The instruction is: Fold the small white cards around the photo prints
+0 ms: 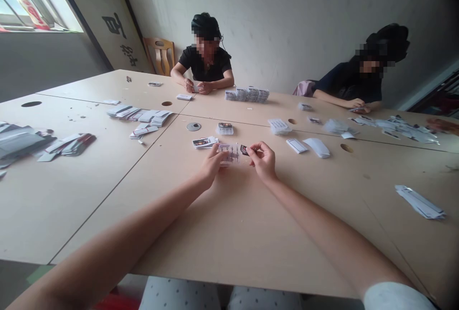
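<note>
My left hand [211, 165] grips the left side of a clear plastic tray [231, 153] with small compartments, low over the table. My right hand [263, 159], just right of the tray, pinches a small dark card [245, 150] between thumb and fingers. Beyond my left hand lies a pile of printed cards [203, 143]. Behind the tray sits a clear box with a printed card on top [224, 128]. What the tray's compartments hold is too small to tell.
Two people sit across the table [215, 233]. Stacked boxes [247, 94] stand near the far edge. Paper piles [17, 143] lie at the left, clear trays [279, 126] and white slips [317, 147] at right, and more strips [419, 201] at far right.
</note>
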`<state>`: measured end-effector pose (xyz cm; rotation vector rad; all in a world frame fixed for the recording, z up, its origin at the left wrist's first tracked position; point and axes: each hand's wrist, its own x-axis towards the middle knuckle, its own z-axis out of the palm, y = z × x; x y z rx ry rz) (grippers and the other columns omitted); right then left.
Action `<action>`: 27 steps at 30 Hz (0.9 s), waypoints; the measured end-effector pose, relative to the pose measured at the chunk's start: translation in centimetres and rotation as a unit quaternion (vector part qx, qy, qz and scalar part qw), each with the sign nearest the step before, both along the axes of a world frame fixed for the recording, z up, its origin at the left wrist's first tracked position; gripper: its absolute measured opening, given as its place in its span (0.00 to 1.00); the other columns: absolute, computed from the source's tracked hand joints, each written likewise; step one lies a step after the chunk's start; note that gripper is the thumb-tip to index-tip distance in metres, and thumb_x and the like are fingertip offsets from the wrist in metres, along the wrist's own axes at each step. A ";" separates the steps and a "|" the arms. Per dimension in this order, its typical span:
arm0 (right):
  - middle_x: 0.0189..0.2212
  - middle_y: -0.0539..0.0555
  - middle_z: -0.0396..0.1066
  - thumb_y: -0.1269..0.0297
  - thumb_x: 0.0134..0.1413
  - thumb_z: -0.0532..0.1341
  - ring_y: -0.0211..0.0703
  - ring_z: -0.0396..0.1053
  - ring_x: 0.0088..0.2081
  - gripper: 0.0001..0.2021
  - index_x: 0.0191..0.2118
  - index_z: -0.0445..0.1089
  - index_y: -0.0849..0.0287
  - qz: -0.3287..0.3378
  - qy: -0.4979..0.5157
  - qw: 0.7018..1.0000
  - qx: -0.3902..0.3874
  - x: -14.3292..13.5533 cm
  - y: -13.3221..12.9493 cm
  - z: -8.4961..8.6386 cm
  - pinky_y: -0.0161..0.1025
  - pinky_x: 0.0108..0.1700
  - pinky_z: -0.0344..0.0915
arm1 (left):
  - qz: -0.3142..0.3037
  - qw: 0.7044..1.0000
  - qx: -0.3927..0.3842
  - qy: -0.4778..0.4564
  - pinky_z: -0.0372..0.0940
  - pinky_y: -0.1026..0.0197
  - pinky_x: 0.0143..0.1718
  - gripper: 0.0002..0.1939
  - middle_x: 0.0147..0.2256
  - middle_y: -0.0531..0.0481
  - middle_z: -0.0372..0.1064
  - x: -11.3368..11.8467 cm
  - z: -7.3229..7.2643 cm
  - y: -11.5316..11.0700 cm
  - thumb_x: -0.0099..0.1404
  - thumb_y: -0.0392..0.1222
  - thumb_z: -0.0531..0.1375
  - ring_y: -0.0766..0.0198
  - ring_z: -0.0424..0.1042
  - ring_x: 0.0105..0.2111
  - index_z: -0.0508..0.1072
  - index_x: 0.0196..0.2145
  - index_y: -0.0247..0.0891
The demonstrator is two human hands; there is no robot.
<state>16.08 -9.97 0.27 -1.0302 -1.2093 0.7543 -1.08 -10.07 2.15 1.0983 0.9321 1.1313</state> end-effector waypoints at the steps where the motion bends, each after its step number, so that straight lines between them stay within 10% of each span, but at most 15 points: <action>1: 0.24 0.46 0.65 0.54 0.48 0.65 0.30 0.61 0.17 0.13 0.29 0.66 0.58 -0.019 0.005 1.000 0.008 0.1 0.1 -0.1 0.29 0.17 0.59 | 0.000 1.000 0.010 0.014 0.64 0.64 0.34 0.12 0.36 0.50 0.72 0.0 0.0 0.0 0.60 0.43 0.60 0.65 0.72 0.34 0.67 0.42 0.40; 27: 0.20 0.47 0.64 0.53 0.49 0.65 0.33 0.58 0.19 0.12 0.28 0.70 0.58 0.033 -0.064 0.997 0.000 -0.9 -1.0 0.3 0.32 0.21 0.56 | -0.107 0.992 0.045 0.052 0.69 0.63 0.24 0.20 0.33 0.51 0.69 0.1 -0.7 0.2 0.58 0.55 0.63 0.63 0.72 0.28 0.63 0.40 0.40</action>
